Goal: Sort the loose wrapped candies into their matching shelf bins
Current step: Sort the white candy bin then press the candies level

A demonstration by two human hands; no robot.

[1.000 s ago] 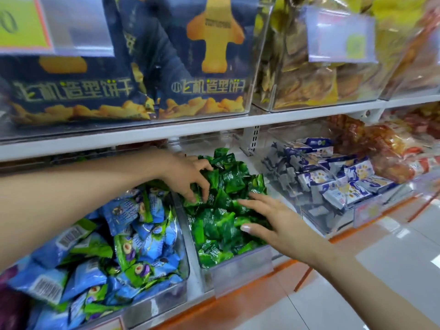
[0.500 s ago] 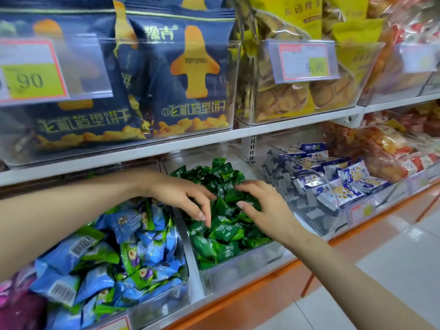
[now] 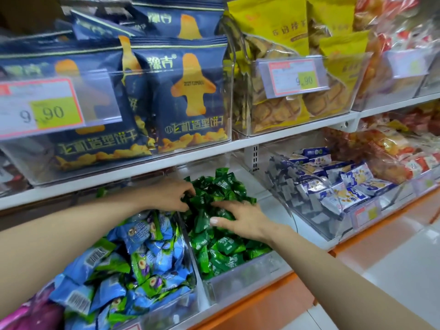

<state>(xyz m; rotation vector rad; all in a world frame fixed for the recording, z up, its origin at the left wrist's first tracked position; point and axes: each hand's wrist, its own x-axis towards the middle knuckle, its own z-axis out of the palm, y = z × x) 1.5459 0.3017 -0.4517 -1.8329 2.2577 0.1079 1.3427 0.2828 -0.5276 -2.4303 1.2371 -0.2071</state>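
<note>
Candies: glossy green wrapped candies (image 3: 221, 244) lie heaped in their clear plastic shelf bin (image 3: 240, 275), beside the blue-and-green packets (image 3: 133, 265).
Left hand: the left hand (image 3: 173, 195) curls thumb and fingers round a few wrappers at the heap's back, probably to rake them forward.
Right hand: the right hand (image 3: 242, 217) lies spread and fairly flat on the heap, seemingly steadying it.
Change: half a second ago the right fingers arched over the heap's top, and the left fingers pointed down nearer the front.

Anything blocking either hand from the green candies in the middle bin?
Nothing visible. The left hand and right hand both touch the green candies, reaching in under the upper shelf and over the front wall of the bin.
</note>
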